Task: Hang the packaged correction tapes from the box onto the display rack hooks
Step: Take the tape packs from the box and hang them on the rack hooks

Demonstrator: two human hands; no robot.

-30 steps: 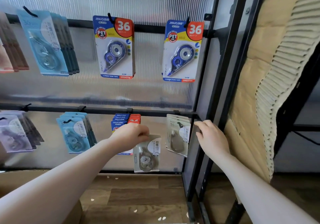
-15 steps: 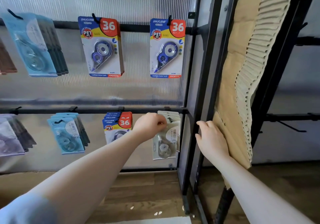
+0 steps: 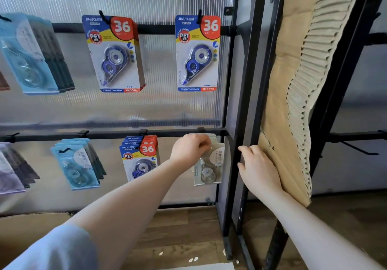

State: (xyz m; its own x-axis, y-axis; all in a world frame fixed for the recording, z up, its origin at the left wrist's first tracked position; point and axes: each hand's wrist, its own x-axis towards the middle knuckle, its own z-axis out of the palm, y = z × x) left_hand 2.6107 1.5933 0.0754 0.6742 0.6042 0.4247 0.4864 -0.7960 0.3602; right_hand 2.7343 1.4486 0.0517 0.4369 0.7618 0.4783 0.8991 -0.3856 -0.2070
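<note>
Two bare hands reach toward a rack point(image 3: 249, 102) of black bars in the head view. Left hand point(image 3: 189, 149) is curled at the lower bar point(image 3: 109, 134), fingers pinching the top edge of a beige pack point(image 3: 209, 165) that sits at the front of a small beige stack on the rightmost hook; whether its hole is on the hook cannot be told, since the hand hides it. Right hand point(image 3: 256, 169) lies open with fingers loosely spread, touching the black upright and resting against a torn cardboard sheet point(image 3: 293, 102). Just left of the beige stack hang blue "36" packs point(image 3: 140, 158), then light blue packs point(image 3: 75, 165). On the upper bar point(image 3: 157, 28) hang two more groups of "36" packs point(image 3: 114, 54) and another light blue group point(image 3: 27, 54). A cardboard box point(image 3: 31, 221) shows at lower left, on the wooden floor point(image 3: 184, 228).
</note>
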